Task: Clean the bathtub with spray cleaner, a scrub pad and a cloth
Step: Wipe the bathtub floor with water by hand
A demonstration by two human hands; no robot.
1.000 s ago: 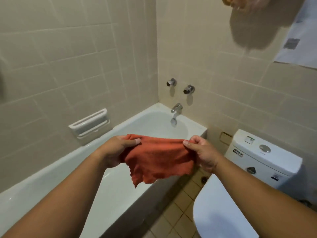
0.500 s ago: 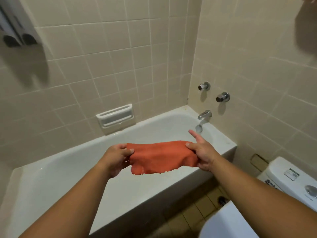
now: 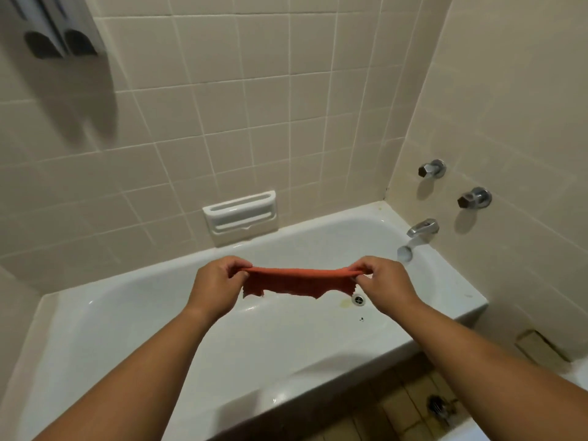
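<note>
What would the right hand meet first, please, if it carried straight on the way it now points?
Apart from the orange cloth it pinches, the right hand would probably reach the far inner wall of the bathtub, near the soap dish; depth is unclear from this one view.

One cloth (image 3: 299, 281); one bathtub (image 3: 458, 300); two taps (image 3: 431, 169) (image 3: 474, 198); one spout (image 3: 423, 227); two hands (image 3: 219, 281) (image 3: 386, 286).

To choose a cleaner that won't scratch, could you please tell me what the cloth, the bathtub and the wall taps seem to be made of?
Cloth: soft matte orange fabric, perhaps microfibre; it drapes between the left hand and right hand, with a ragged edge.
Bathtub: glossy white, enamel or acrylic, hard to tell; light glints off it.
Wall taps: shiny metal, probably chrome-plated; bright reflections.
</note>
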